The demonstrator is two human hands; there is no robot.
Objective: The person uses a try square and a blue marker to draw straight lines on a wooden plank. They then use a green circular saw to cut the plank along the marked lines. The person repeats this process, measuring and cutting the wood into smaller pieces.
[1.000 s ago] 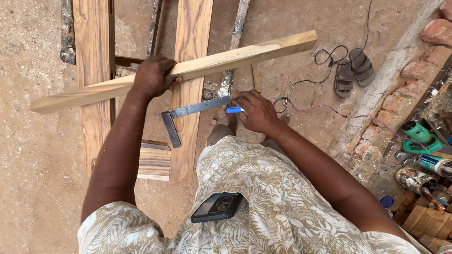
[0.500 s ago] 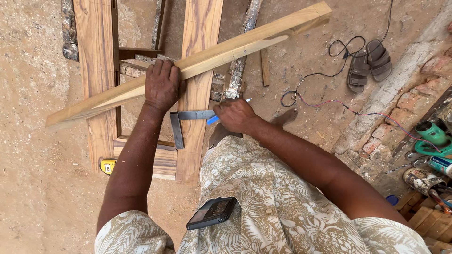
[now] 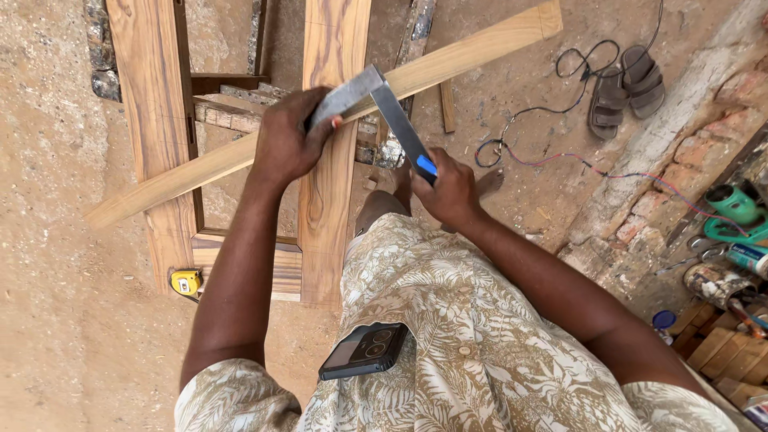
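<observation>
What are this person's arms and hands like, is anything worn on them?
Both arms are bare from the short sleeves down. The left hand and right hand wear no gloves, rings or watch. The shirt is beige with a pale leaf print.

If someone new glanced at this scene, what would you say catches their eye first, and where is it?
Most striking is the metal try square at top centre, held by the left hand on one arm and the right hand on the other, which also holds a blue pen. It sits against a pale wooden strip lying diagonally over a darker wooden frame. A dark phone rests on the lap.
</observation>
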